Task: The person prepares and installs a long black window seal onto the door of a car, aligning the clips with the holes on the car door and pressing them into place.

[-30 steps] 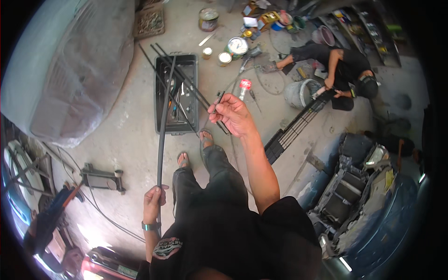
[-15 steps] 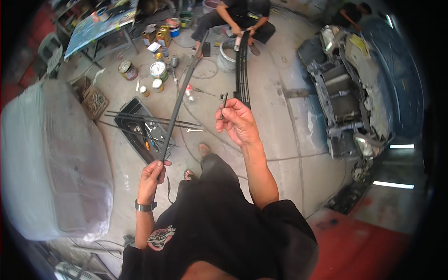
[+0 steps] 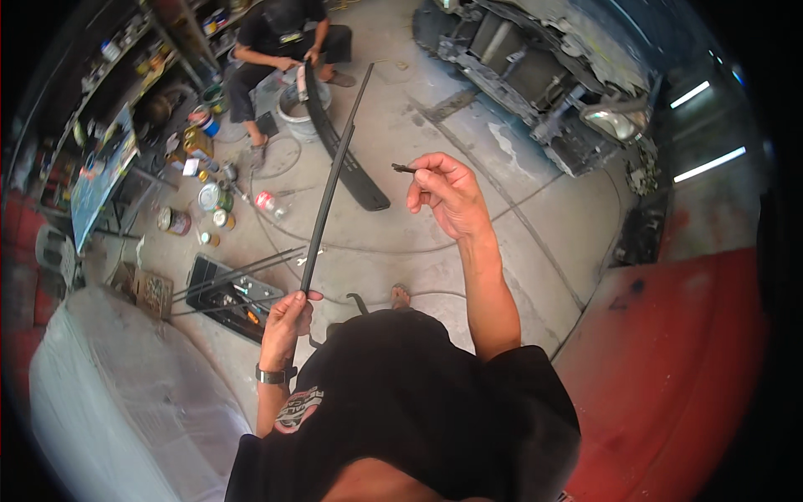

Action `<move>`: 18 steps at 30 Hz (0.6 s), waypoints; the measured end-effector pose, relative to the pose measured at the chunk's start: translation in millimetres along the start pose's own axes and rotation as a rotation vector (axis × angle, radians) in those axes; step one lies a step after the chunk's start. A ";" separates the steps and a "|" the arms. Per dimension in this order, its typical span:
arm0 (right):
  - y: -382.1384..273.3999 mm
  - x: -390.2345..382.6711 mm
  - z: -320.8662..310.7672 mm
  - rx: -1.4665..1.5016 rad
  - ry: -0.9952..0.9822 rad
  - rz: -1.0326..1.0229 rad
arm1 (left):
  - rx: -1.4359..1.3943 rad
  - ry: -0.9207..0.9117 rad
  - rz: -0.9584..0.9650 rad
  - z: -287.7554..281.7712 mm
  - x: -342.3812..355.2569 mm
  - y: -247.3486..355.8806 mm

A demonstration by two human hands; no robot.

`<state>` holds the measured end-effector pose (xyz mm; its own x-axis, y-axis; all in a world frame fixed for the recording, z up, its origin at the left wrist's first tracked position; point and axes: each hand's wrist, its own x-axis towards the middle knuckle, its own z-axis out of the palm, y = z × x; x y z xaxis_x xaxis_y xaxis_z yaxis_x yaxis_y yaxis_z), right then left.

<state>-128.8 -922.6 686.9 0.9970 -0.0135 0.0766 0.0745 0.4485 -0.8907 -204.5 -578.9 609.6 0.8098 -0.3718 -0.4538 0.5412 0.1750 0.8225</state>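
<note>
My left hand (image 3: 287,325), with a watch on its wrist, is closed around the lower end of a long black trim strip (image 3: 322,205). The strip slants up and away, its far part thinner than the near part. My right hand (image 3: 450,194) is raised to the right of the strip, thumb and fingers pinching a small dark clip (image 3: 403,168). A gap separates the clip from the strip. Below and left of the strip, an open black toolbox (image 3: 199,272) holds loose tools, and several thin dark strips (image 3: 251,268) lie across it.
Ahead, a seated co-worker (image 3: 280,38) holds a long black slatted part (image 3: 360,188) over a bucket (image 3: 299,125). Paint cans (image 3: 215,197) stand at left. A car with its front stripped (image 3: 519,75) is far right, a red panel (image 3: 669,360) near right, a plastic-covered shape (image 3: 125,402) near left.
My view has swung to the right, so the surroundings shift left. The clip in my right hand has turned from upright to nearly level. Both hands keep their holds.
</note>
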 end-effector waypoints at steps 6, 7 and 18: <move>-67.0 -24.2 -48.5 -0.276 0.025 -0.157 | 0.019 -0.143 -0.053 60.9 39.0 -4.9; -72.6 -26.9 -52.7 -0.303 0.020 -0.173 | 0.016 -0.150 -0.057 70.3 41.9 -5.9; -50.5 -49.8 -40.0 -0.164 0.068 -0.108 | 0.052 -0.259 -0.170 75.7 40.0 19.7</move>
<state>-181.3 -980.3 710.1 0.9818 -0.1166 0.1497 0.1778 0.2901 -0.9403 -178.6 -659.4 633.7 0.6205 -0.6128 -0.4894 0.6463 0.0461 0.7617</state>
